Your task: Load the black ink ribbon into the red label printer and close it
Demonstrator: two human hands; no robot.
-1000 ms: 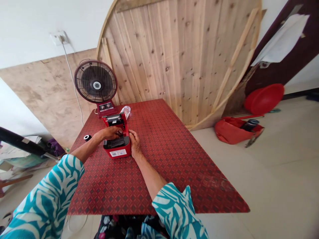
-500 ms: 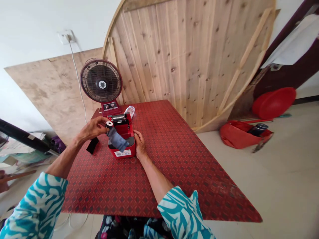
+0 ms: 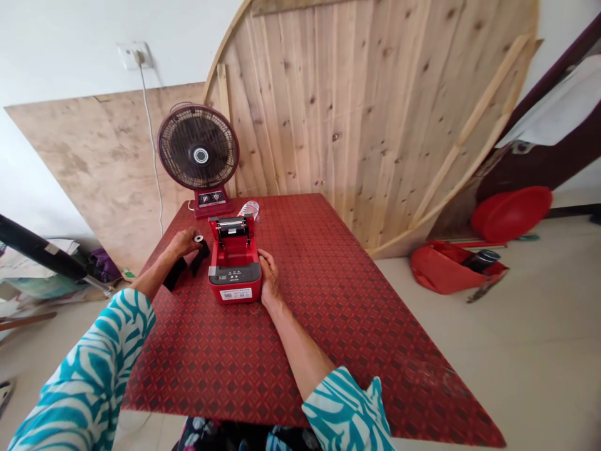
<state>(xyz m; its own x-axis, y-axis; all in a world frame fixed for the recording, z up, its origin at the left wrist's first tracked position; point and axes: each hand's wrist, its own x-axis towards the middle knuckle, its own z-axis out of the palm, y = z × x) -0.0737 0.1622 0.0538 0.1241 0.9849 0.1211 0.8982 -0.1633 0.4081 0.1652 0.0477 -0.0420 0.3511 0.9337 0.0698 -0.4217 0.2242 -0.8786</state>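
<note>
A small red receipt printer (image 3: 237, 289) stands on the table with its lid raised, and its paper bay shows nothing inside. My right hand (image 3: 271, 280) grips the printer's right side, fingers curled round the back of that wall. To the left of the printer, my left hand (image 3: 184, 243) pinches a small dark roll (image 3: 199, 240) with a white core. A loose dark strip (image 3: 201, 258) hangs down from the roll toward the tabletop. Another black strip (image 3: 174, 274) lies on the table below my left wrist, partly hidden by it.
Behind the printer are a dark red fan (image 3: 201, 155) and a clear plastic bottle (image 3: 250, 209). The patterned red table (image 3: 328, 313) stands before a large round wooden board (image 3: 347, 106). On the floor at right lie a red bag (image 3: 436, 269) and a red basin (image 3: 511, 213).
My left hand has carried the roll and its strip from above the printer to the left, down beside it. My right hand keeps hold of the printer.
</note>
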